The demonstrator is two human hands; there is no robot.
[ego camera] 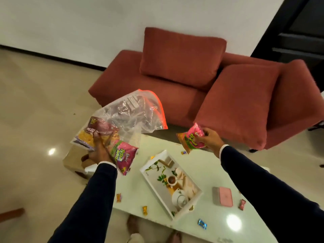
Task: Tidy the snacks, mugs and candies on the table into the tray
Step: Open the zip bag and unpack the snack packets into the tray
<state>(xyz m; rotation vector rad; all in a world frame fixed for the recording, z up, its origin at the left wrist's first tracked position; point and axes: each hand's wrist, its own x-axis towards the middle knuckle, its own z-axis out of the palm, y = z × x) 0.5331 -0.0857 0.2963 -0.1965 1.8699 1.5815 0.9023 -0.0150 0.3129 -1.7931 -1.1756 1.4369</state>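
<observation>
Left hand [98, 151] clamped on too many snack bags [112, 142], right hand [209, 140] on one pink packet [192, 137]; could have slipped, missed the tray [149, 178].

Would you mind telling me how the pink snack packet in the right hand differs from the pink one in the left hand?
The right hand holds its pink packet alone; the left hand grips its pink packet together with a yellow snack packet and a clear zip bag. The right packet is above the table's far edge; the left one hangs past its left end. Both show the same pink and green print, and neither is in the tray.
</observation>
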